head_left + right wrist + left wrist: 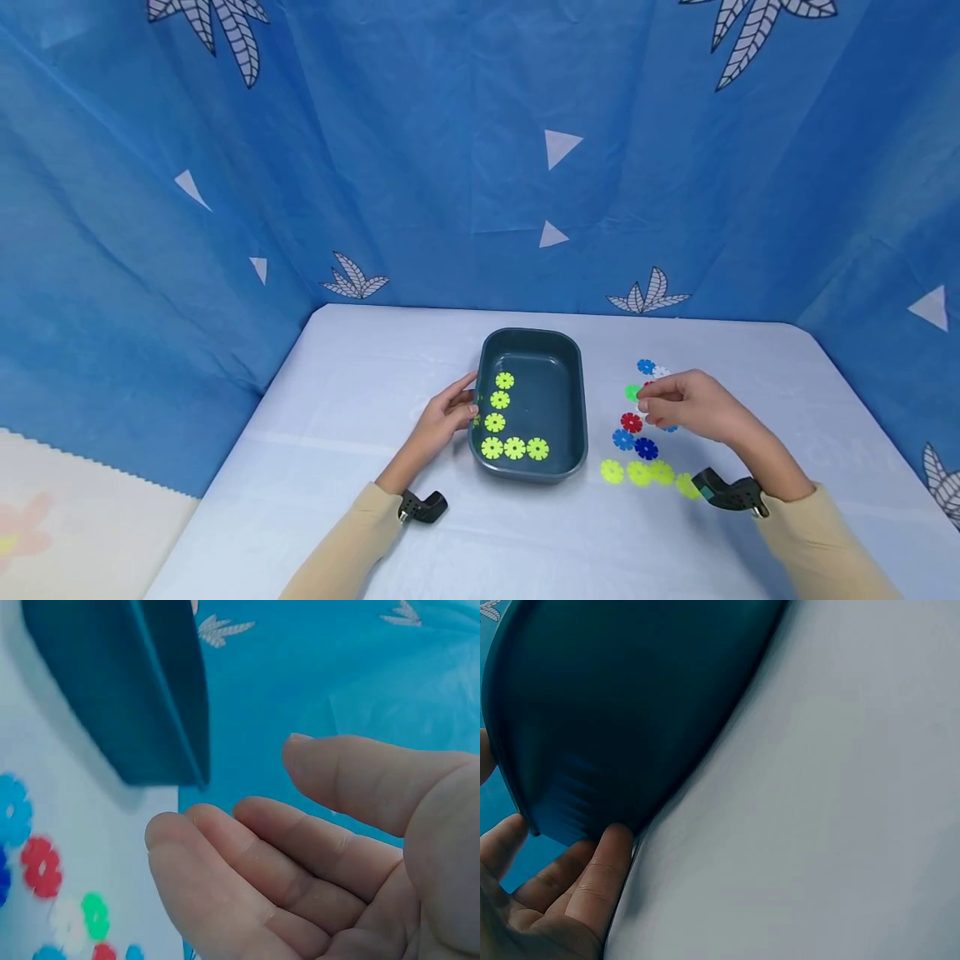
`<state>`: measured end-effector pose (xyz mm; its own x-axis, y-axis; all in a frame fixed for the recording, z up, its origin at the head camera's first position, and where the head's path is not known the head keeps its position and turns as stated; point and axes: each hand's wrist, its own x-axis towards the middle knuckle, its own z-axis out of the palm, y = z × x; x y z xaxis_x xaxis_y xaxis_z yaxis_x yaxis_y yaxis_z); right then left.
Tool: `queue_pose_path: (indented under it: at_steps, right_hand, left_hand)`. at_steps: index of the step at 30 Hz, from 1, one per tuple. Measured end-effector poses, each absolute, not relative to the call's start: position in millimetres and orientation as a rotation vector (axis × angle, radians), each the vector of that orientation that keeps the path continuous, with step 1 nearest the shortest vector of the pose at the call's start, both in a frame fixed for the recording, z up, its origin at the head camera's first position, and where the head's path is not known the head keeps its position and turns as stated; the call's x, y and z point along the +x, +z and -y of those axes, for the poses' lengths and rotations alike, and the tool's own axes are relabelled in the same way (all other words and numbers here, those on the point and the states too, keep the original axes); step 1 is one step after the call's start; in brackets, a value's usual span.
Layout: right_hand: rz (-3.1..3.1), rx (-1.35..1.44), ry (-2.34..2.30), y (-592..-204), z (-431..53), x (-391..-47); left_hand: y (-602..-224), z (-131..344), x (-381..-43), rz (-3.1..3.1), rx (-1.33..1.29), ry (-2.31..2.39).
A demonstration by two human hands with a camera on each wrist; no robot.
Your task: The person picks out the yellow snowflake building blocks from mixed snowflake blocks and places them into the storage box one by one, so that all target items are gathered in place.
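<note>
My left hand (444,414) holds the left side of a dark teal plastic tray (528,477). In the left wrist view, the fingertips (615,838) lie against its outer wall. Notched yellow-green snowflake discs (494,422) form an L inside the tray, down the left side and along the near end. My right hand (693,406) hovers over a group of coloured discs right of the tray. Its thumb and loosely bent fingers stand apart with nothing between them in the right wrist view. A red disc (632,422) and a green disc (633,392) lie near its fingertips.
Blue discs (624,439) and a dark blue disc (647,448) lie on the white table (360,375). A row of yellow-green discs (612,472) stretches along the near side of the group. Behind the table hangs a blue patterned cloth (420,167).
</note>
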<state>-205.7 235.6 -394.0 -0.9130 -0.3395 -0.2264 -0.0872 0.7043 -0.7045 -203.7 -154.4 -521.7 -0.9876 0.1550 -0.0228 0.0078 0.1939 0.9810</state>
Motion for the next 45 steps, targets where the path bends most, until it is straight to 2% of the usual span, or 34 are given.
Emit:
queue_pose_path:
  at_steps: [13,27,45]
  right_hand:
    - [-2.618,-0.125,-0.945,-428,-282,-187]
    - [-2.588,0.042,-0.929,-458,-297,-176]
    - [-2.681,-0.034,-0.738,-474,-289,-167]
  left_hand:
    - [-521,156,-203,-2.338,0.166,1.899]
    - [-524,156,-206,-2.330,0.191,1.907]
    - [-524,155,-204,-2.326,0.191,1.916]
